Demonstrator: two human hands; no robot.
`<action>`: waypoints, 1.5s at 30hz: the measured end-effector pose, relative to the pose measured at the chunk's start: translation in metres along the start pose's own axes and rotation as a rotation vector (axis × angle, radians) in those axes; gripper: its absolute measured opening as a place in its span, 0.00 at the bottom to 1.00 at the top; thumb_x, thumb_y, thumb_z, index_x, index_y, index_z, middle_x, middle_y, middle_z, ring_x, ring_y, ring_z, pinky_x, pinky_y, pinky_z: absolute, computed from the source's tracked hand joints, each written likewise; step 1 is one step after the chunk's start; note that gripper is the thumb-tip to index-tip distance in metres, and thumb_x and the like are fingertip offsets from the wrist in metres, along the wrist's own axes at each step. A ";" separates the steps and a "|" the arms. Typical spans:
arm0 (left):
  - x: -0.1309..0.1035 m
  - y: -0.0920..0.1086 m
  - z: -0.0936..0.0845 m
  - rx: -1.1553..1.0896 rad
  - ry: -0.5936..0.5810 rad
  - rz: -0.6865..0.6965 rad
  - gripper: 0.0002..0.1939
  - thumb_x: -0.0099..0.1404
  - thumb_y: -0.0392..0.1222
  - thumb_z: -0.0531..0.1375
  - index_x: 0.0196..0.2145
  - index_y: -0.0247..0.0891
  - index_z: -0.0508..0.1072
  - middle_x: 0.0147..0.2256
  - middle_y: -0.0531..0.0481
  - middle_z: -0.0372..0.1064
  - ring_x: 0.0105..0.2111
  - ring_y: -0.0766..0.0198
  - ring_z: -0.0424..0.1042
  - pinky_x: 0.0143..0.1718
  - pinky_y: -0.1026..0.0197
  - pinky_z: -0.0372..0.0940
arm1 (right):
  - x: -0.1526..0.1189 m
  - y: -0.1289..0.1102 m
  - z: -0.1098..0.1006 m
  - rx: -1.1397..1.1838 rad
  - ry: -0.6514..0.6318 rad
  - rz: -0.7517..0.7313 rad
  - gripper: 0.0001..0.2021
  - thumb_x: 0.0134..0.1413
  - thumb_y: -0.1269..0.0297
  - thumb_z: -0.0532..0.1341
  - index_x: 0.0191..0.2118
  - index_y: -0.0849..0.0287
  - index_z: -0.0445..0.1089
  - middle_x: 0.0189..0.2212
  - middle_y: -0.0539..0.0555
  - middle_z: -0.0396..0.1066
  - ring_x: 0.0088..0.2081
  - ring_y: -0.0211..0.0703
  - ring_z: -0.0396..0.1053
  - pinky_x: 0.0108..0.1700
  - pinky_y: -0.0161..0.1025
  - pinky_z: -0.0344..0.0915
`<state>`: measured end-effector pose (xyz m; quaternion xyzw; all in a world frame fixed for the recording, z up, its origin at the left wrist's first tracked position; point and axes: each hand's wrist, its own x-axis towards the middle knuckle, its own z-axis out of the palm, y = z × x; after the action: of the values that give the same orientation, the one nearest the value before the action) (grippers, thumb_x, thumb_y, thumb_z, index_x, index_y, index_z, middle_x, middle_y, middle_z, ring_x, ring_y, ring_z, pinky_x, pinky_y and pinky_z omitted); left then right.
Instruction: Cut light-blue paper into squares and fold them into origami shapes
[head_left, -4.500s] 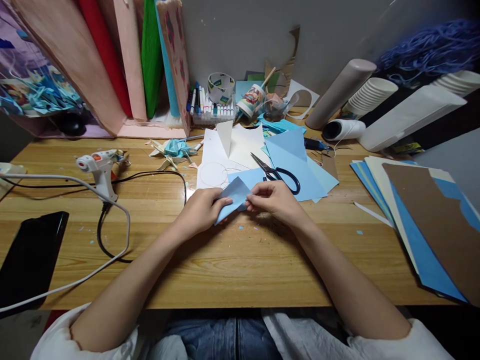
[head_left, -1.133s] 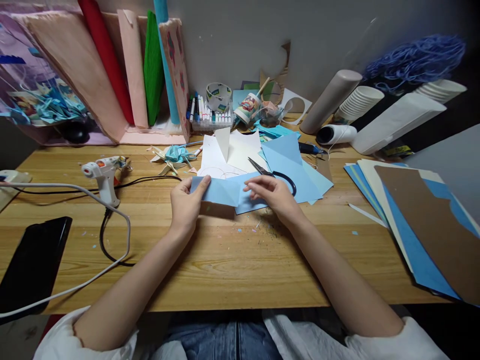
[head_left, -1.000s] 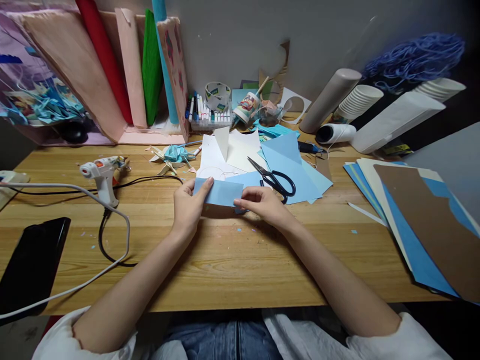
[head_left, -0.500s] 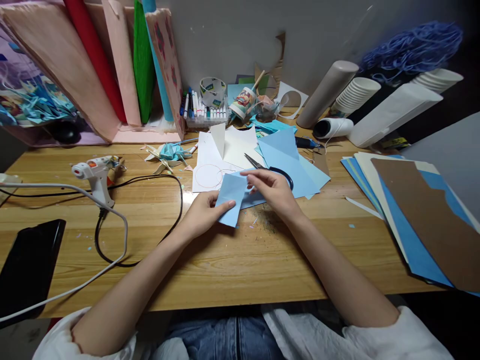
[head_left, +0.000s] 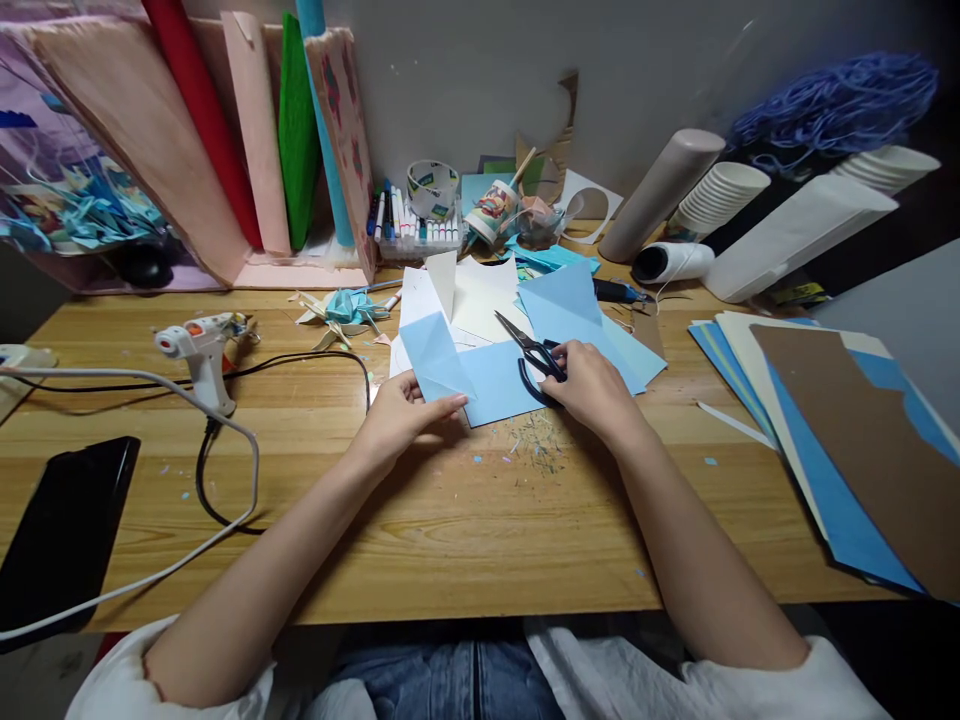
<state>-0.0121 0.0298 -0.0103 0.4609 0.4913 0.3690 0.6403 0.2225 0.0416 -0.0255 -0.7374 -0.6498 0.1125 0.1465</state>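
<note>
My left hand (head_left: 397, 410) pinches a small creased piece of light blue paper (head_left: 433, 358) between thumb and fingers, tilted above the table. My right hand (head_left: 592, 385) has its fingers closed on the black handles of the scissors (head_left: 529, 345), whose blades point away to the upper left. Beneath the scissors lies a larger sheet of light blue paper (head_left: 499, 385). White paper (head_left: 420, 290) and a cream sheet (head_left: 484, 290) with cut edges lie behind the hands. More blue paper (head_left: 562, 300) rests beyond the right hand.
On the left are a hot glue gun (head_left: 202, 360) with a looping cord and a black phone-like slab (head_left: 71, 520). Markers (head_left: 420, 220), a paper cup (head_left: 491, 210) and cardboard tubes (head_left: 664, 190) line the back. Stacked colored sheets (head_left: 847, 460) lie on the right.
My right hand has left the small blue paper and moved right onto the scissors' handles. The paper in my left hand has shifted left and up, now looking opened wider.
</note>
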 end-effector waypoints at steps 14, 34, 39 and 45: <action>-0.002 0.017 -0.007 -0.053 0.204 0.084 0.13 0.47 0.44 0.66 0.24 0.31 0.73 0.23 0.48 0.71 0.24 0.66 0.69 0.31 0.63 0.65 | -0.029 -0.052 -0.002 1.218 -0.703 -0.042 0.27 0.48 0.36 0.48 0.36 0.59 0.61 0.27 0.52 0.67 0.17 0.35 0.65 0.19 0.35 0.61; -0.001 0.021 -0.019 0.042 0.237 0.096 0.11 0.47 0.43 0.65 0.23 0.31 0.72 0.21 0.49 0.70 0.22 0.66 0.68 0.26 0.66 0.62 | -0.057 -0.064 0.006 1.133 -0.970 -0.359 0.32 0.47 0.33 0.39 0.38 0.60 0.55 0.27 0.48 0.56 0.21 0.33 0.63 0.25 0.35 0.62; 0.000 0.021 -0.018 0.005 0.224 0.071 0.11 0.47 0.42 0.65 0.24 0.30 0.72 0.21 0.49 0.71 0.22 0.66 0.68 0.27 0.64 0.63 | -0.058 -0.066 0.007 1.130 -0.961 -0.340 0.32 0.46 0.32 0.39 0.38 0.59 0.54 0.28 0.48 0.55 0.21 0.31 0.62 0.24 0.34 0.61; 0.001 0.020 -0.018 0.015 0.208 0.084 0.10 0.48 0.42 0.65 0.22 0.31 0.71 0.21 0.50 0.70 0.21 0.68 0.67 0.26 0.65 0.62 | -0.059 -0.067 0.008 1.144 -0.949 -0.316 0.32 0.45 0.32 0.40 0.37 0.59 0.55 0.29 0.48 0.54 0.20 0.30 0.62 0.23 0.33 0.61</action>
<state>-0.0302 0.0407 0.0070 0.4452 0.5382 0.4375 0.5664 0.1502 -0.0084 -0.0103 -0.3172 -0.5815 0.7145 0.2252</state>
